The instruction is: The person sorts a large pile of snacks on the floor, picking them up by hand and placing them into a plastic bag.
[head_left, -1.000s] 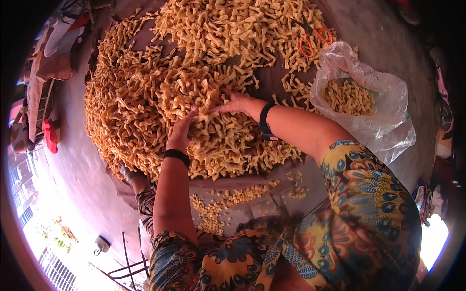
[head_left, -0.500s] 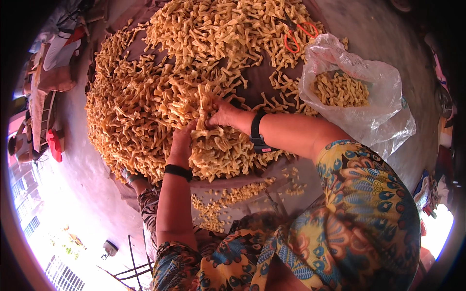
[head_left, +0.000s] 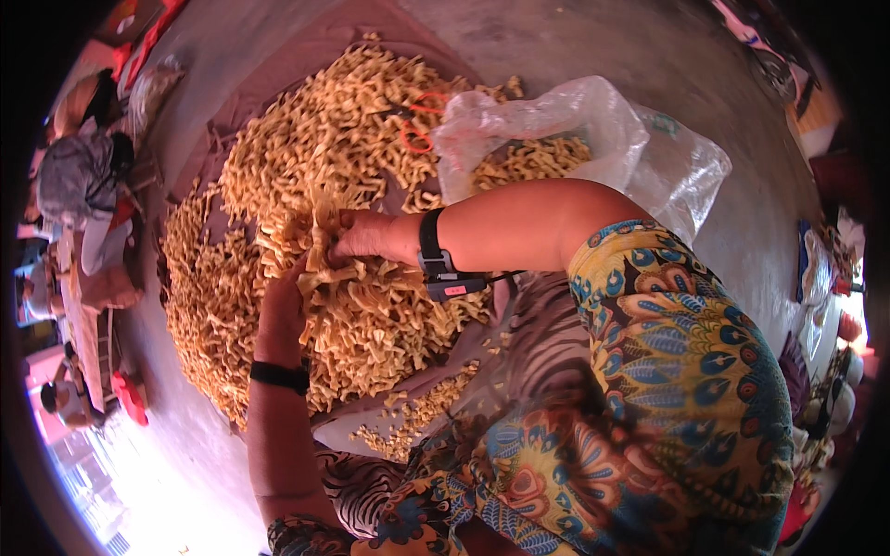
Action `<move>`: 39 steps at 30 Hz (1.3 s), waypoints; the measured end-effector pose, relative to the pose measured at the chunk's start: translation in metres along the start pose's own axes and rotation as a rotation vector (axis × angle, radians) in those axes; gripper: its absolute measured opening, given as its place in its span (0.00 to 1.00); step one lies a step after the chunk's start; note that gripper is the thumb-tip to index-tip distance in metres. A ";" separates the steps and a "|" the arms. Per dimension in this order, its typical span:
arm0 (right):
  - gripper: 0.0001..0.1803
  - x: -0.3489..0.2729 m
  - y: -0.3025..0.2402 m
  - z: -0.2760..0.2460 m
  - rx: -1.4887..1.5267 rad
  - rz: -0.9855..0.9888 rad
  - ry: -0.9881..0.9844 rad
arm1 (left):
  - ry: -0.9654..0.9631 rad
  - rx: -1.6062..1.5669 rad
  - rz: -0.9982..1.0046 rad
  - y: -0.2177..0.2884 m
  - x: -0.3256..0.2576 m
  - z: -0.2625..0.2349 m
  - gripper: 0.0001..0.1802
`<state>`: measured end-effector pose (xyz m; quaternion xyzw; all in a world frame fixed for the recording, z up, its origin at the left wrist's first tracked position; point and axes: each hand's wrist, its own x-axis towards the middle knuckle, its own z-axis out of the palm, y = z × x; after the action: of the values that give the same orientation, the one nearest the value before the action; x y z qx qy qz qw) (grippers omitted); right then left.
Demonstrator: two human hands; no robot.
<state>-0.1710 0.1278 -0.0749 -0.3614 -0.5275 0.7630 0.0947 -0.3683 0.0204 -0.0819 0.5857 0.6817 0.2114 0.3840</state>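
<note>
My left hand (head_left: 284,304) and my right hand (head_left: 367,235) are close together over a big heap of tan, bone-shaped pieces (head_left: 213,315). Between them stands one tan bone-shaped piece (head_left: 319,237) with flared ends, and the fingers of both hands are closed on it. Parts of the fingers are hidden behind it and the backs of my hands. Beyond my right hand, scissors with orange handles (head_left: 419,141) rest on the heap beside a clear plastic bag (head_left: 593,116). The open bag holds more tan pieces (head_left: 538,159).
A brown cloth (head_left: 394,28) lies under the heap on the grey floor (head_left: 575,42). Small tan scraps (head_left: 422,408) are scattered near my lap. Other people sit off to the left by a wooden bench (head_left: 85,324), with a red object (head_left: 130,397) on the floor.
The view has swung, so the heap, bag and scissors appear further left. Both hands stay together at the bone-shaped piece, which is still between them.
</note>
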 end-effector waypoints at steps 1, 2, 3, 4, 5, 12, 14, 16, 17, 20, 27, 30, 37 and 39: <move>0.22 -0.006 0.001 -0.019 0.135 -0.110 -0.099 | 0.001 0.214 0.081 0.017 0.008 0.000 0.32; 0.21 -0.012 -0.001 -0.038 0.208 -0.165 -0.122 | 0.025 0.437 0.159 0.066 0.013 -0.003 0.32; 0.19 -0.024 0.010 -0.072 0.259 -0.196 -0.077 | 0.017 0.302 0.329 0.091 0.043 0.021 0.28; 0.21 -0.050 -0.006 -0.084 0.309 -0.198 -0.081 | -0.039 -0.227 -0.006 0.093 0.064 0.031 0.23; 0.18 -0.060 -0.007 -0.099 0.322 -0.224 0.036 | -0.104 -0.762 -0.336 0.095 0.093 0.047 0.19; 0.22 -0.110 0.063 -0.259 0.461 -0.268 0.462 | -0.372 -0.507 -0.376 0.227 0.219 0.183 0.18; 0.22 -0.127 0.083 -0.286 0.609 -0.301 0.463 | -0.400 -0.566 -0.335 0.248 0.233 0.220 0.17; 0.23 -0.149 0.100 -0.300 0.638 -0.300 0.464 | -0.476 -0.479 -0.271 0.220 0.269 0.271 0.18; 0.22 -0.161 0.107 -0.297 0.678 -0.318 0.451 | -0.503 -0.412 -0.197 0.204 0.281 0.295 0.20; 0.21 -0.203 0.166 -0.312 0.649 -0.248 0.553 | -0.631 -0.217 -0.263 0.263 0.237 0.325 0.31; 0.17 -0.227 0.186 -0.309 0.683 -0.102 0.684 | -0.627 -0.398 -0.400 0.237 0.235 0.394 0.19; 0.17 -0.212 0.195 -0.326 0.828 -0.152 0.757 | -0.569 -0.388 -0.410 0.240 0.257 0.389 0.23; 0.18 -0.182 0.222 -0.364 1.032 -0.130 0.980 | -0.675 -0.744 -0.411 0.209 0.274 0.368 0.40; 0.18 -0.187 0.202 -0.352 0.968 -0.185 1.006 | -0.679 -0.615 -0.429 0.200 0.274 0.339 0.37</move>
<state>0.2414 0.2024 -0.2312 -0.5414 -0.0494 0.6411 0.5417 0.0159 0.2734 -0.2185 0.3282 0.5296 0.1164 0.7735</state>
